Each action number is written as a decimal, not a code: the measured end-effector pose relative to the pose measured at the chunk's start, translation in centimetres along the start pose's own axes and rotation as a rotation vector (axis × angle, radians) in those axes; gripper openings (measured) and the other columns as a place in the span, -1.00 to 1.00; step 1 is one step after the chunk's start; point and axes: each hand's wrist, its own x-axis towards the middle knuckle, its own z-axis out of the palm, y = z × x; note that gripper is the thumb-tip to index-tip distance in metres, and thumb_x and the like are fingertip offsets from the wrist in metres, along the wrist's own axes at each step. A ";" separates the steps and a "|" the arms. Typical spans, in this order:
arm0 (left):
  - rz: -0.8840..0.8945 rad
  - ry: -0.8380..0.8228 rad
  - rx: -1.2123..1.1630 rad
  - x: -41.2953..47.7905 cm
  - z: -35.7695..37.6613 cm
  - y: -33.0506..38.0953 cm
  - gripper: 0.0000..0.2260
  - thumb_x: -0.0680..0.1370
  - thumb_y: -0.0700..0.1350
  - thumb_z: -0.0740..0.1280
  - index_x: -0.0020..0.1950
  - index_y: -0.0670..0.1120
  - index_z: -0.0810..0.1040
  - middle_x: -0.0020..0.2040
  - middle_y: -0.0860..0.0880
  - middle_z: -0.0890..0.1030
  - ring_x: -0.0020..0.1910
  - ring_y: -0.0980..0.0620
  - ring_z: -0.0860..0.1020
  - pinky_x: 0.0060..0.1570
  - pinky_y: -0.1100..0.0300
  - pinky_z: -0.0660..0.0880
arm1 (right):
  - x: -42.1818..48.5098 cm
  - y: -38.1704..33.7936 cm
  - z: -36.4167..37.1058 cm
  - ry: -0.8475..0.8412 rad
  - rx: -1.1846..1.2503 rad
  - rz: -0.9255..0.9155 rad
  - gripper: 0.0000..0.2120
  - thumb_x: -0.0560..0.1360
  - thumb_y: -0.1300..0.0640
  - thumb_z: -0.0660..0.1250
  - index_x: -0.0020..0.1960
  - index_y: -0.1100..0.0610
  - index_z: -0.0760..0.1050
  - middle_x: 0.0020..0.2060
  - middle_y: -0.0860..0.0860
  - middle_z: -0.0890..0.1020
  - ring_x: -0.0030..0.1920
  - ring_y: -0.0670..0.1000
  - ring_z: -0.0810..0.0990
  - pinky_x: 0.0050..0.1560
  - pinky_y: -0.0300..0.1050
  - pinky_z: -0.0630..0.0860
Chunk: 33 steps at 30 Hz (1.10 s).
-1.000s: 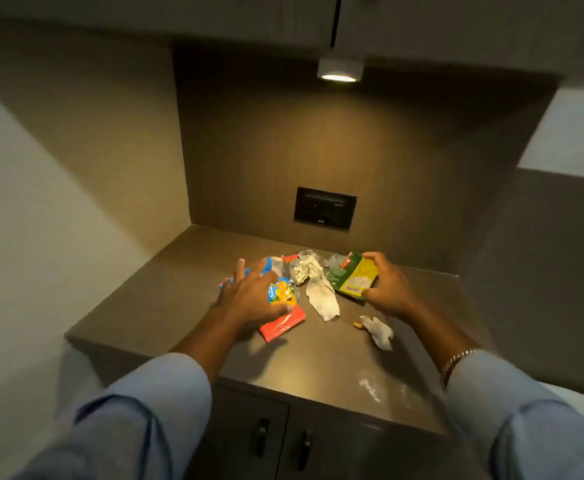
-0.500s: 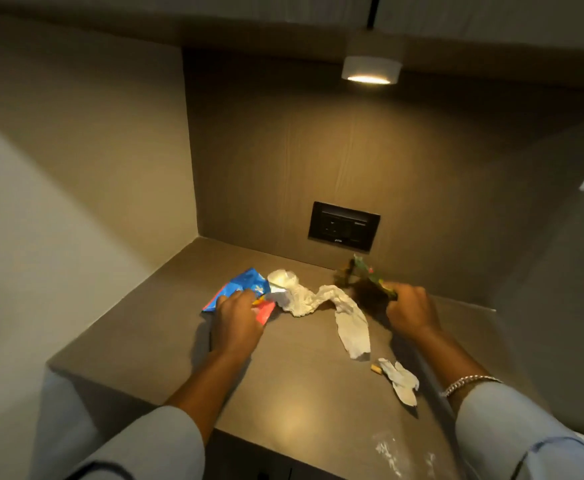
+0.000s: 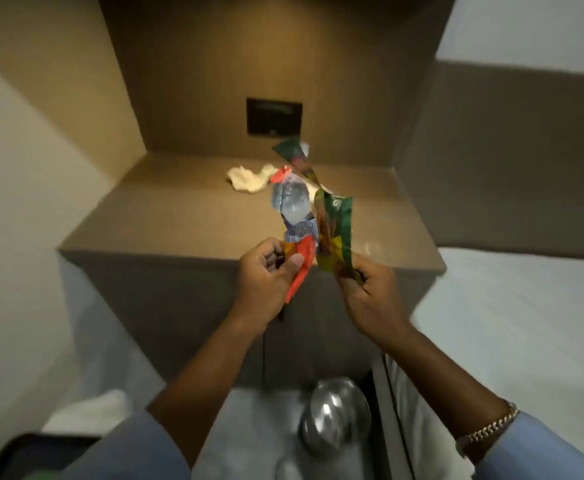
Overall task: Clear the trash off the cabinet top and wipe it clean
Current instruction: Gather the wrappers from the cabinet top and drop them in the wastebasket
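My left hand [image 3: 263, 275] is shut on a bunch of red, orange and blue snack wrappers [image 3: 295, 216], lifted in front of the brown cabinet top [image 3: 179, 216]. My right hand [image 3: 366, 289] is shut on green and yellow wrappers [image 3: 335, 230] right beside them. Both hands are raised at the cabinet's front edge, close together. A crumpled white tissue [image 3: 249, 178] still lies on the cabinet top near the back, partly hidden behind the held wrappers. A pale smear [image 3: 370, 247] shows on the top near its front right corner.
A black wall socket [image 3: 274, 116] sits in the back panel of the niche. Below me on the floor stands a shiny metal bin lid [image 3: 335, 414]. White bedding [image 3: 526, 323] lies to the right, and a dark object [image 3: 41, 452] at the bottom left.
Both hands have lifted their wrappers off the cabinet top and pulled back toward me, coming together at the front edge. The view has tipped downward, showing the floor and metal bin.
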 end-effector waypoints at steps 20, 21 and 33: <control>-1.174 0.116 -0.391 -17.7 16.2 -51.7 -0.81 0.60 -0.11 0.27 0.13 -0.17 0.56 0.19 -0.28 0.60 0.14 -0.22 0.56 0.02 -0.02 0.55 | -29.4 46.2 15.2 -0.274 0.163 1.189 -0.68 0.53 0.32 0.29 0.25 0.11 0.53 0.24 0.21 0.60 0.26 0.21 0.56 0.33 0.30 0.46; -1.164 0.090 -0.372 -18.0 16.0 -52.6 -0.83 0.61 -0.09 0.25 0.08 -0.14 0.57 0.13 -0.24 0.61 0.14 -0.19 0.56 0.12 -0.05 0.50 | -30.0 47.2 15.2 -0.255 0.167 1.209 -0.57 0.51 0.37 0.31 0.35 0.14 0.45 0.30 0.20 0.55 0.32 0.22 0.52 0.37 0.31 0.43; -0.776 -0.059 0.004 -13.4 9.0 -28.1 -0.85 0.53 -0.25 0.34 0.05 -0.05 0.59 0.01 -0.05 0.64 -0.01 -0.01 0.60 -0.09 0.21 0.52 | -18.8 24.4 7.3 -0.213 0.252 0.875 -0.63 0.47 0.41 0.36 0.20 0.11 0.49 0.09 0.06 0.64 0.15 0.00 0.63 0.05 -0.31 0.60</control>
